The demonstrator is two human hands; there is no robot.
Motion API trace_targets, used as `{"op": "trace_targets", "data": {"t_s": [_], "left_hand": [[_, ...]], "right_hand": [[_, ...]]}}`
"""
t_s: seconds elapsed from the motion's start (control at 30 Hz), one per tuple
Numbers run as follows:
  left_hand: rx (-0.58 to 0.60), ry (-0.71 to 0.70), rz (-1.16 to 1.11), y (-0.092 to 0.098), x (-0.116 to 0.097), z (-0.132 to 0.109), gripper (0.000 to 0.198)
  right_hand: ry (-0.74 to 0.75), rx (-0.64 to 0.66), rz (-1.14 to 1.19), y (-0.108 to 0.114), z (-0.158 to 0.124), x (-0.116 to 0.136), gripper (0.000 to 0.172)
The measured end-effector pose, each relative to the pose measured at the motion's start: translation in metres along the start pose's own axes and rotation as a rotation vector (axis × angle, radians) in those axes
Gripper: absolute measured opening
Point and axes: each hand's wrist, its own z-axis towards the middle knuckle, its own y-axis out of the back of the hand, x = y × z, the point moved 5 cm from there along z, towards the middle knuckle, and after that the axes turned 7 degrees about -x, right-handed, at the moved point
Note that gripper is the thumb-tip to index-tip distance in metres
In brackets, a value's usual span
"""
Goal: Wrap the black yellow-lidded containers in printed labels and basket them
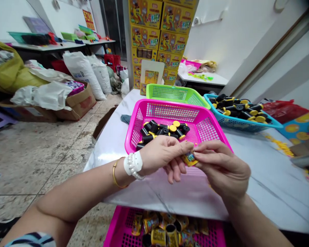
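Observation:
My left hand (pixel 167 152) and my right hand (pixel 222 166) meet over the near edge of a pink basket (pixel 130 137). Between them is a small yellow printed wrapper (pixel 190 159), pinched by the thumb and fingers of both hands; whether anything is inside it cannot be seen. Behind the hands, black cylinders with yellow caps (pixel 156 128) lie loose in the pink basket. Below the table edge, a second pink basket (pixel 115 228) holds several black cylinders in yellow printed wrappers (pixel 172 235).
A green basket (pixel 150 91) stands behind the pink one, and a blue basket (pixel 221 120) of black cylinders sits to the right. Stacked yellow boxes (pixel 145 37) rise behind the marble-patterned table (pixel 247 161). Yellow pieces (pixel 280 145) lie at right; sacks (pixel 83 72) stand on the floor.

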Motion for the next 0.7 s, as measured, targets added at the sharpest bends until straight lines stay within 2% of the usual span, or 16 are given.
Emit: {"op": "trace_targets", "data": {"t_s": [0.1, 0.2, 0.27, 0.33, 0.37, 0.43, 0.5, 0.57, 0.63, 0.7], "left_hand": [[0.066, 0.08, -0.065, -0.01, 0.008, -0.004, 0.054], [0.178, 0.155, -0.05, -0.022, 0.018, -0.008, 0.053], [0.256, 0.206, 0.008, -0.03, 0.026, -0.013, 0.054], [0.269, 0.208, 0.149, -0.035, 0.031, -0.019, 0.057], [0.229, 0.164, 0.263, -0.035, 0.03, -0.02, 0.059], [0.045, -0.042, 0.539, -0.028, 0.016, -0.022, 0.066], [-0.127, -0.267, 0.709, -0.021, -0.004, -0.025, 0.057], [-0.255, -0.411, 0.761, -0.013, -0.019, -0.024, 0.047], [-0.357, -0.497, 0.775, -0.003, -0.026, -0.02, 0.041], [-0.408, -0.532, 0.804, 0.003, -0.027, -0.014, 0.034]], "right_hand": [[0.025, -0.029, -0.078, 0.004, -0.01, 0.017, 0.048], [-0.026, -0.03, -0.121, 0.007, -0.025, 0.032, 0.047], [-0.065, -0.012, -0.141, 0.008, -0.035, 0.041, 0.045], [-0.057, 0.05, -0.178, 0.006, -0.048, 0.052, 0.041], [-0.036, 0.093, -0.205, 0.005, -0.055, 0.058, 0.038], [0.005, 0.193, -0.26, 0.002, -0.074, 0.066, 0.033], [0.0, 0.275, -0.27, 0.003, -0.096, 0.066, 0.031], [-0.038, 0.34, -0.238, 0.009, -0.114, 0.06, 0.034], [-0.068, 0.332, -0.29, 0.024, -0.124, 0.046, 0.041], [-0.104, 0.206, -0.521, 0.049, -0.121, 0.023, 0.033]]}}
